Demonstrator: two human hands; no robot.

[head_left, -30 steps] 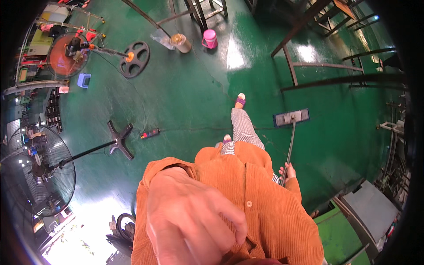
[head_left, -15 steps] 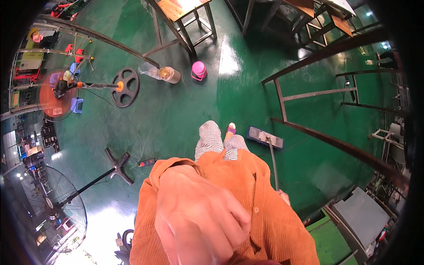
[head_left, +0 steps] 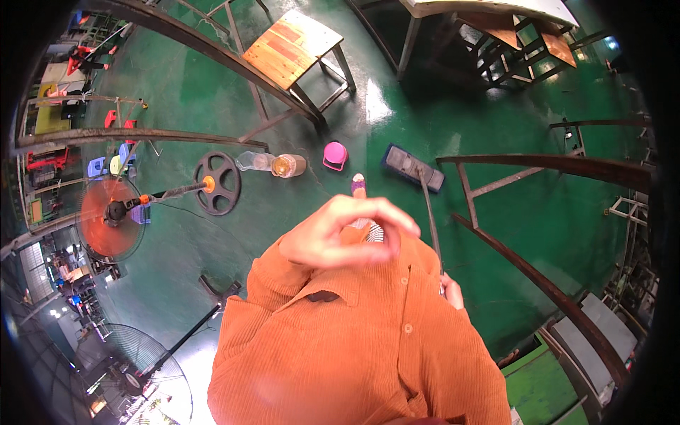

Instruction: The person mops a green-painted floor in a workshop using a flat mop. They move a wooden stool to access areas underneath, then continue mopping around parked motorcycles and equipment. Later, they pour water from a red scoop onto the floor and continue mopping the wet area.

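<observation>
My left hand (head_left: 347,230) is raised in front of my orange corduroy jacket. Its fingers bend in a loose curve, with a gap between them and the thumb, and nothing is in it. At my right side, my right hand (head_left: 451,292) is closed around the thin handle (head_left: 431,219) of a flat mop. The grey mop head (head_left: 407,164), with a dark blue edge, lies on the green floor ahead and to the right of my foot in a purple shoe (head_left: 358,184).
A pink bucket (head_left: 335,154) and a brownish container (head_left: 289,166) stand ahead, near a wooden stool (head_left: 294,49). Left are an orange fan (head_left: 110,216) with a round base (head_left: 217,184) and a dark cage fan (head_left: 134,375). Metal frames (head_left: 524,265) run along the right.
My left hand has moved forward, away from my chest, and its fingers now form an open curve. The mop head has shifted forward and slightly left in view; the scene has shifted too.
</observation>
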